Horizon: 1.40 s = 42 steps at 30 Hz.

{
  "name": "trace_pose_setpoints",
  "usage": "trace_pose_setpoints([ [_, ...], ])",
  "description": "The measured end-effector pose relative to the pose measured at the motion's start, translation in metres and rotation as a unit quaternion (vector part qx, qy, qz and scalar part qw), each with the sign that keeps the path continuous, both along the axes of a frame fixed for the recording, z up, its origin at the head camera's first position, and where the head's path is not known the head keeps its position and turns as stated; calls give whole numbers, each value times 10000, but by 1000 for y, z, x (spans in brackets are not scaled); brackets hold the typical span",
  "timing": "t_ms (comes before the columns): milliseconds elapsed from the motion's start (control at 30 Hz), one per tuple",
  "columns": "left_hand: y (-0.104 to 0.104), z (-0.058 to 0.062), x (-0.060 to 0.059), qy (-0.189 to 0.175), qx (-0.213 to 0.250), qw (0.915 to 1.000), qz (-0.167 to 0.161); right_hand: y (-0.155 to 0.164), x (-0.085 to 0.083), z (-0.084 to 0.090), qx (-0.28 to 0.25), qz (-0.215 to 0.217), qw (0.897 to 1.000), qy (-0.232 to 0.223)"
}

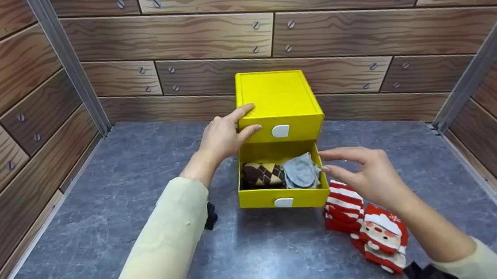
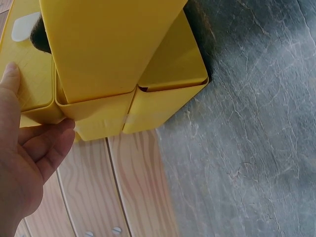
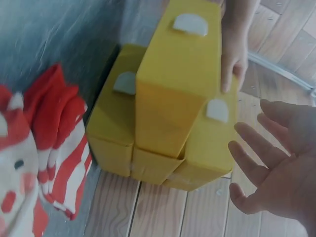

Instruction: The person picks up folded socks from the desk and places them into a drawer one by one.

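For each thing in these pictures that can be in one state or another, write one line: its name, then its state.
Upper drawer: closed.
Lower drawer: pulled open.
Argyle socks: rolled, inside the lower drawer.
Grey socks: bundled, inside the lower drawer.
Red-and-white Santa socks: lying on the table, outside the box.
Left hand: open, resting on the box's left front corner.
Right hand: open, holding nothing.

1. Bright yellow drawer box [image 1: 278,99] with white tabs.
2. Brown-and-cream argyle sock roll [image 1: 262,174] in open drawer.
3. Plain grey sock roll [image 1: 300,171] beside.
4. Red-and-white striped socks [image 1: 343,205], Santa-patterned.
5. Blue-grey marbled worktop [image 1: 149,236].
6. Brown woodgrain walls [image 1: 169,37].
7. Pale cream sleeves [image 1: 164,248].
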<state>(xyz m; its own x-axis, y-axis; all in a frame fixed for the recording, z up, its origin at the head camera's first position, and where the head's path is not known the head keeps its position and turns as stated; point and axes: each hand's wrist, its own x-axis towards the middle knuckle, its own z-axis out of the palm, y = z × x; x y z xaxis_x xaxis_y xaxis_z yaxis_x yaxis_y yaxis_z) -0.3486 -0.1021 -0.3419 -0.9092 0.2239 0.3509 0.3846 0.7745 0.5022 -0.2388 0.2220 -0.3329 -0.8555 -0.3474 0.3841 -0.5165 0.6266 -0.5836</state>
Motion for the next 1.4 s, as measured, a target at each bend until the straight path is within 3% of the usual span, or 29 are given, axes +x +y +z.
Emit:
trace_pose_setpoints([
  [200, -1, 0, 0, -7, 12, 10000, -13, -6, 23, -1, -696, 0, 9975, -119],
  [400, 0, 0, 0, -38, 12, 10000, -13, -17, 32, -23, -1315, 444, 9889, -528],
  [700, 1, 1, 0, -76, 31, 10000, 9, -31, 34, -52, -911, 723, 9855, -1238],
  [967, 1, 0, 1, -110, 40, 9999, 57, -44, 26, -66, -971, 968, 9783, -1554],
  [1167, 2, 0, 1, -144, 52, 9999, 19, -49, 22, -68, -984, 699, 9742, -1909],
  [1400, 0, 0, 1, -68, 14, 10000, 34, -55, 16, -69, -1097, 479, 9768, -1774],
])
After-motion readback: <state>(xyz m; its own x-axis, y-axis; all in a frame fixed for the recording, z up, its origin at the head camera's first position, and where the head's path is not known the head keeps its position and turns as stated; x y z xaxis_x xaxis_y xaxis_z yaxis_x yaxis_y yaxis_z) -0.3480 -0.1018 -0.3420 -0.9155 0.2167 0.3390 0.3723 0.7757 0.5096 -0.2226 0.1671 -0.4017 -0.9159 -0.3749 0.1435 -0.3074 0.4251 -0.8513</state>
